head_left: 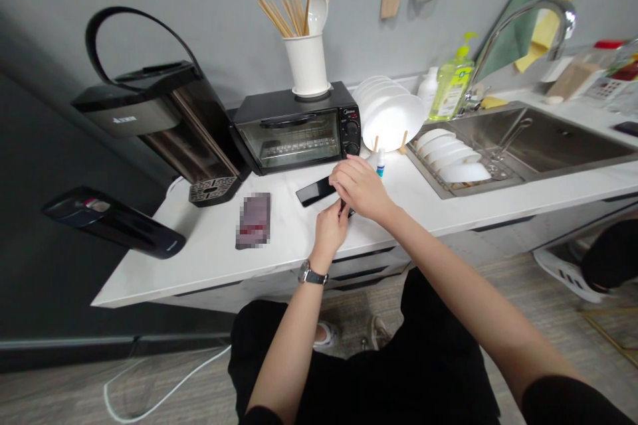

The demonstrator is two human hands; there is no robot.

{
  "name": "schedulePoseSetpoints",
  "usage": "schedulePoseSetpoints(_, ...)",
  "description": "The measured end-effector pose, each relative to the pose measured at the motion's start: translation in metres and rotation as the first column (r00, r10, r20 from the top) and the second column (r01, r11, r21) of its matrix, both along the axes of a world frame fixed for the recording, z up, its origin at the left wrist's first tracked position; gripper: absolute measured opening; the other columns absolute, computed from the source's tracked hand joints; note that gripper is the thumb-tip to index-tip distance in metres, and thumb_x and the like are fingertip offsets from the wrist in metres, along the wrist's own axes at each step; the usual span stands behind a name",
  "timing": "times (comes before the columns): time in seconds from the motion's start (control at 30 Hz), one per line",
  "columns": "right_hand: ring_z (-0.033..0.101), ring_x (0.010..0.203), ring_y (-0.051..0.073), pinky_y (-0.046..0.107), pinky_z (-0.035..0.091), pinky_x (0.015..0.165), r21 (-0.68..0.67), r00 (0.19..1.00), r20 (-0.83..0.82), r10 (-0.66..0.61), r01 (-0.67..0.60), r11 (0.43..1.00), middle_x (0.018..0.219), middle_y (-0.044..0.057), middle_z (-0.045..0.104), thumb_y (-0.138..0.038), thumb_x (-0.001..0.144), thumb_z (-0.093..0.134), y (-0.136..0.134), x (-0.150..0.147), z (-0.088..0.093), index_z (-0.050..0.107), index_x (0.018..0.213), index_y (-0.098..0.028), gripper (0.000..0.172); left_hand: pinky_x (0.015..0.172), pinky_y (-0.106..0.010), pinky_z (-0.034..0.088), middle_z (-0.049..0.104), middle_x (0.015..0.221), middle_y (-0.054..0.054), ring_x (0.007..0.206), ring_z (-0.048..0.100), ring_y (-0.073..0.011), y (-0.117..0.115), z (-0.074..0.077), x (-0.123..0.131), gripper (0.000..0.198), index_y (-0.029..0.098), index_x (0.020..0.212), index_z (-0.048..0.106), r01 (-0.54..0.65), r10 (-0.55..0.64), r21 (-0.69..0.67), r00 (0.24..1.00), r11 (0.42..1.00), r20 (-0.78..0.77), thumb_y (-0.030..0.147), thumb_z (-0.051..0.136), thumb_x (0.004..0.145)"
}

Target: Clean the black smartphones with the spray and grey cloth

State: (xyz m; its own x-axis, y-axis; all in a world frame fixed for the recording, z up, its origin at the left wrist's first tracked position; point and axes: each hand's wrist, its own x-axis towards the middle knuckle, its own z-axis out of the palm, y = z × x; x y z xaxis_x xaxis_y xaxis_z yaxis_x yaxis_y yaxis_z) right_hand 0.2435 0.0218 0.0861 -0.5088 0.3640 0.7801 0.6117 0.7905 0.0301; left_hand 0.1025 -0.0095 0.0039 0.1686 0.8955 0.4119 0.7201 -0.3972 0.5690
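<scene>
My left hand (331, 231) is closed near the counter's front edge, its fingers and thumb around a small dark object (342, 206) that I cannot make out. Just above it is my right hand (359, 187), fingers curled together over the same spot, hiding most of what lies between the hands. A flat, glossy black rectangular object (315, 192) lies on the counter, partly under my right hand. Behind that hand stands a small white bottle with a blue label (381, 164). Left of the hands lies a pixelated purple-grey item (254, 220).
A black toaster oven (299, 136) carries a white utensil pot (306, 65). Left are a tall black appliance (164, 123) and a dark bottle-shaped object (117, 222). Plates (391, 119) stand in a rack beside the sink (563, 146). Another person's shoe (568, 275) shows at right.
</scene>
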Motion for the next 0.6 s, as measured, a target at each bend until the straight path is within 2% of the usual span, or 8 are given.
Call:
schedulePoseSetpoints(0.13, 0.06, 0.107, 0.024, 0.046, 0.044, 0.104, -0.04, 0.997, 0.034, 0.065, -0.063, 0.997, 0.109, 0.007, 0.071, -0.017, 0.105, 0.04, 0.0006, 0.0014, 0.0005, 0.065, 0.114, -0.022, 0.027, 0.068, -0.03, 0.043, 0.078, 0.09, -0.01, 0.077, 0.072, -0.0244, 0.0005, 0.0003, 0.0, 0.024, 0.017, 0.106, 0.071, -0.004, 0.004, -0.01, 1.0, 1.0, -0.002, 0.024, 0.048, 0.102)
schedulePoseSetpoints(0.27, 0.061, 0.105, 0.028, 0.046, 0.045, 0.097, -0.142, 0.998, -0.055, -0.022, 0.014, 0.99, 0.109, 0.009, 0.071, -0.022, 0.101, 0.049, 0.0024, 0.0004, 0.0032, 0.06, 0.128, -0.019, 0.03, 0.068, -0.029, 0.043, 0.078, 0.089, -0.009, 0.075, 0.071, -0.0225, 0.0002, 0.0015, 0.0006, 0.023, 0.018, 0.107, 0.071, 0.0, 0.001, -0.016, 0.999, 1.0, 0.041, 0.026, 0.049, 0.103)
schedulePoseSetpoints(0.4, 0.062, 0.104, 0.03, 0.044, 0.048, 0.094, -0.211, 0.981, -0.151, -0.124, 0.09, 0.973, 0.106, 0.01, 0.07, -0.032, 0.094, 0.062, 0.0055, -0.0005, 0.0049, 0.062, 0.119, -0.018, 0.029, 0.065, -0.027, 0.04, 0.076, 0.083, -0.008, 0.069, 0.067, -0.0199, 0.0011, 0.0001, 0.0006, 0.024, 0.017, 0.101, 0.071, -0.001, 0.003, -0.028, 0.997, 1.0, 0.082, 0.028, 0.05, 0.104)
schedulePoseSetpoints(0.5, 0.064, 0.106, 0.03, 0.042, 0.051, 0.09, -0.342, 0.944, -0.254, -0.213, 0.118, 0.932, 0.114, 0.01, 0.068, -0.042, 0.087, 0.069, 0.0076, -0.0011, 0.0022, 0.058, 0.115, -0.021, 0.037, 0.063, -0.027, 0.039, 0.075, 0.08, -0.007, 0.067, 0.066, -0.0191, 0.0021, -0.002, 0.0004, 0.024, 0.017, 0.1, 0.071, 0.005, -0.002, -0.036, 0.996, 0.999, 0.095, 0.029, 0.05, 0.104)
schedulePoseSetpoints(0.6, 0.068, 0.096, 0.03, 0.042, 0.053, 0.082, -0.499, 0.889, -0.296, -0.35, 0.169, 0.85, 0.111, 0.009, 0.069, -0.051, 0.08, 0.073, 0.0085, -0.0026, -0.0013, 0.052, 0.119, -0.023, 0.053, 0.062, -0.027, 0.038, 0.075, 0.08, -0.006, 0.067, 0.066, -0.0189, 0.002, -0.0023, 0.0003, 0.023, 0.018, 0.1, 0.071, 0.002, 0.002, -0.047, 0.995, 0.999, 0.099, 0.029, 0.05, 0.103)
